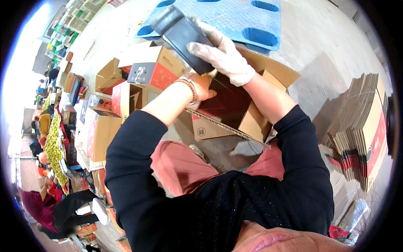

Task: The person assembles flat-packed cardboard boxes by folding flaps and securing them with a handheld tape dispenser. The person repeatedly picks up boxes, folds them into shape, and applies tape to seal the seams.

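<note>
An open cardboard carton [256, 119] stands before my knees, its flaps spread and its inside dark red. My right hand [228, 59], in a white glove with a darkened thumb tip, is closed around a black block-shaped tool [184, 42]. The tool tilts above the carton's far left corner; its kind is not plain. Just beneath its lower end, my bare left hand [201, 86] is at the carton's left edge. Its thumb points inward over the opening, while the tool hides part of the other fingers. A beaded bracelet circles that wrist.
Beyond the carton lies a blue plastic pallet [228, 19]. Several red and brown cartons [157, 67] crowd the left side. Flattened cartons [361, 130] form a stack at right. A person in a maroon top [40, 210] is at lower left, near a long row of yellow-green fruit [54, 147].
</note>
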`<action>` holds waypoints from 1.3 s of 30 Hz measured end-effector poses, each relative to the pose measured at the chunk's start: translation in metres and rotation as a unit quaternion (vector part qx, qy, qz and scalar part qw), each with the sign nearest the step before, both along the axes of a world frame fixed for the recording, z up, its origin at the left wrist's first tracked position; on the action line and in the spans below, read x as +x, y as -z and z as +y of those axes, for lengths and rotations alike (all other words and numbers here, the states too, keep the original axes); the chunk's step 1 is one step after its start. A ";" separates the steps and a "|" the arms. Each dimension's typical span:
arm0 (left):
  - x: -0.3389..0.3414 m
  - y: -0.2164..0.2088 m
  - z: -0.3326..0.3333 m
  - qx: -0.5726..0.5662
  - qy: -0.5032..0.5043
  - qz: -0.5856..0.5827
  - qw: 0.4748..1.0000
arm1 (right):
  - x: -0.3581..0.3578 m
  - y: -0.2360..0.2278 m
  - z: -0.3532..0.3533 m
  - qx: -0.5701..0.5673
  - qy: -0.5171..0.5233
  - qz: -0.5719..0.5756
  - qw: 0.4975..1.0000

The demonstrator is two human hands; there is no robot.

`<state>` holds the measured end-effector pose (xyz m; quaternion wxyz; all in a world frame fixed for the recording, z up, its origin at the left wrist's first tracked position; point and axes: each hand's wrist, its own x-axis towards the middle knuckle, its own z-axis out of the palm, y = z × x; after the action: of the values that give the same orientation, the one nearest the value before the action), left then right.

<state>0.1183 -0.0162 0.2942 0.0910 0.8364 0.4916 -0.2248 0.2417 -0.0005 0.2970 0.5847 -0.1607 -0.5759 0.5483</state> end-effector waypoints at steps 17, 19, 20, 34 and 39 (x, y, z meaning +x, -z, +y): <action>-0.035 0.047 -0.015 0.257 0.195 -0.307 0.895 | 0.007 0.009 0.010 -0.099 -0.012 -0.123 0.987; -0.022 0.062 -0.005 0.182 0.149 -0.279 0.931 | 0.017 -0.008 0.003 -0.099 0.049 -0.026 0.994; -0.018 0.066 -0.001 0.219 0.137 -0.286 0.923 | 0.025 -0.016 0.012 -0.112 0.124 -0.002 0.986; -0.022 0.097 -0.023 0.291 -0.179 -0.293 0.893 | 0.021 -0.007 0.043 -0.156 0.215 0.032 0.964; -0.043 0.121 -0.006 0.327 -0.245 -0.536 0.739 | 0.008 0.039 0.009 -0.126 0.292 0.003 0.948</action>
<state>0.0756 -0.0219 0.1731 0.1125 0.6479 0.5928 0.4650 0.2494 0.0087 0.2583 0.6962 -0.3919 -0.4283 0.4223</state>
